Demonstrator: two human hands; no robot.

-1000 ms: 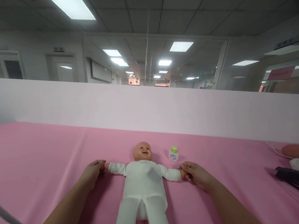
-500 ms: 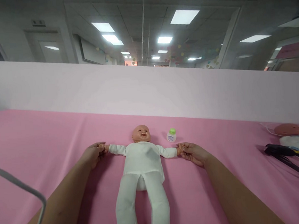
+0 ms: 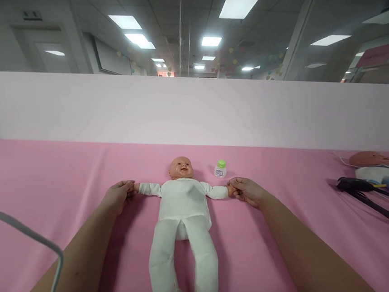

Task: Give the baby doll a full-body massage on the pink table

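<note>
The small bottle [image 3: 220,169] bears a label, too blurred to read.

Pink-covered worktop [image 3: 47,177] carries 1 white-suited doll [image 3: 183,210] lying face-up, 1 green-capped bottle [image 3: 220,169] beside its head, second doll [image 3: 373,164] far right.

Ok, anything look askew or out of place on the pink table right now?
Nothing stands out. The doll lies flat on its back, arms spread, with the left hand and right hand holding its hands. The small bottle stands upright beside its head. No spills on the pink table.
</note>
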